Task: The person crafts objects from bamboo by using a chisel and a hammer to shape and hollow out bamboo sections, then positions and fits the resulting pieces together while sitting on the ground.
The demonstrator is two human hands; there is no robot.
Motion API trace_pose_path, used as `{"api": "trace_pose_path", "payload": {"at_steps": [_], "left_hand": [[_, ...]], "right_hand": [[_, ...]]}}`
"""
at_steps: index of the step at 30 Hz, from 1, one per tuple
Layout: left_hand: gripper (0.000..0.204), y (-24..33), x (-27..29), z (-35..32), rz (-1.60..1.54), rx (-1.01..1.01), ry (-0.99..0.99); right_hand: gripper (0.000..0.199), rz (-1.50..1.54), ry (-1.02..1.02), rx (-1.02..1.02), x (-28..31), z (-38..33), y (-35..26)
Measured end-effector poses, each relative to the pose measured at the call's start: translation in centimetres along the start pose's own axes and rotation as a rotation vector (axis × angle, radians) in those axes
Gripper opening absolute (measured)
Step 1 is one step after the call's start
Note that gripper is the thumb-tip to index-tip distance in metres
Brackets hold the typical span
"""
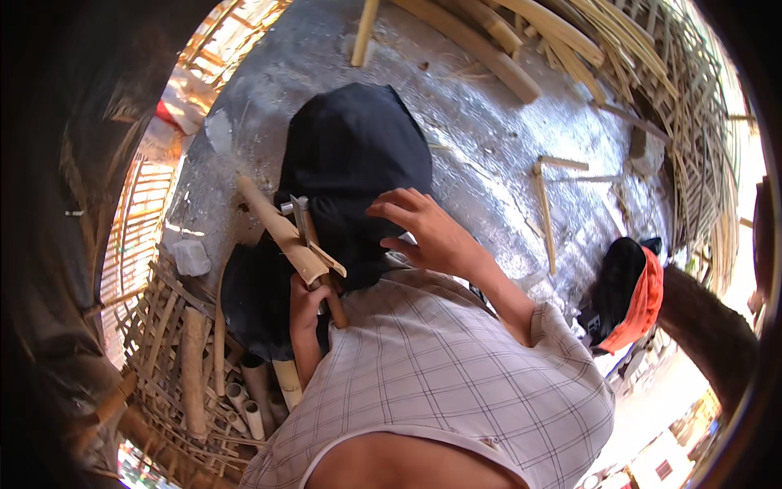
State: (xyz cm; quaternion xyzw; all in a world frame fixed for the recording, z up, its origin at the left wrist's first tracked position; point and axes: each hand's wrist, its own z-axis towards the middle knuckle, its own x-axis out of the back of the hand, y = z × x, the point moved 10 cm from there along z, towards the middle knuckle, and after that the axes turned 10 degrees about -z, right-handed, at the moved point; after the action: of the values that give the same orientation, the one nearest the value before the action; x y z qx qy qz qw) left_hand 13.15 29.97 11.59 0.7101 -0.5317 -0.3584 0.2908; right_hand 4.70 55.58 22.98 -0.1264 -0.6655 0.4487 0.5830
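My left hand [307, 303] is closed low beside my shirt, around the brown wooden handle [335, 310] of a tool with a narrow metal blade [300, 213]. A pale piece of split bamboo [281, 231] slants across the tool, its near end against my fingers; whether these fingers also grip it is hard to tell. My right hand [425, 232] hovers over the black cloth [356, 147] on my lap, fingers apart and curved, holding nothing.
Bamboo poles [481, 49] and strips lie on the grey floor ahead, beside a woven lattice [692, 106]. A bent bamboo piece [544, 204] lies to the right, near a black and orange cloth item [639, 297]. At left are a white block [191, 257] and a slatted basket [167, 342].
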Motion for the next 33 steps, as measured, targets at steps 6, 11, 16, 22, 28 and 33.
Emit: {"api": "trace_pose_path", "payload": {"at_steps": [6, 11, 16, 22, 28, 33], "left_hand": [[0.05, -3.1, 2.7, 1.1, 0.139, 0.076, 0.051], [0.065, -3.6, 2.8, 1.5, 0.185, 0.111, -0.009], [0.067, -3.7, 2.8, 1.7, 0.172, 0.12, -0.02], [0.067, -3.7, 2.9, 2.0, 0.183, 0.119, -0.031], [0.067, -3.6, 2.8, 1.8, 0.18, 0.133, -0.015], [0.068, -4.0, 2.9, 1.8, 0.169, 0.135, -0.051]], "right_hand": [[0.05, -0.066, 0.14, -0.319, 3.1, -6.8, 6.3], [0.066, -0.12, 0.137, -0.586, 2.1, -14.3, 11.5], [0.068, -0.203, 0.1, -0.8, -1.7, -21.3, 13.9], [0.046, -0.116, 0.035, -0.788, -5.2, -25.0, 11.9], [0.05, -0.432, -0.165, -0.72, -9.8, -27.3, 8.1], [0.059, -0.577, -0.076, -0.729, -11.8, -29.4, 9.0]]}}
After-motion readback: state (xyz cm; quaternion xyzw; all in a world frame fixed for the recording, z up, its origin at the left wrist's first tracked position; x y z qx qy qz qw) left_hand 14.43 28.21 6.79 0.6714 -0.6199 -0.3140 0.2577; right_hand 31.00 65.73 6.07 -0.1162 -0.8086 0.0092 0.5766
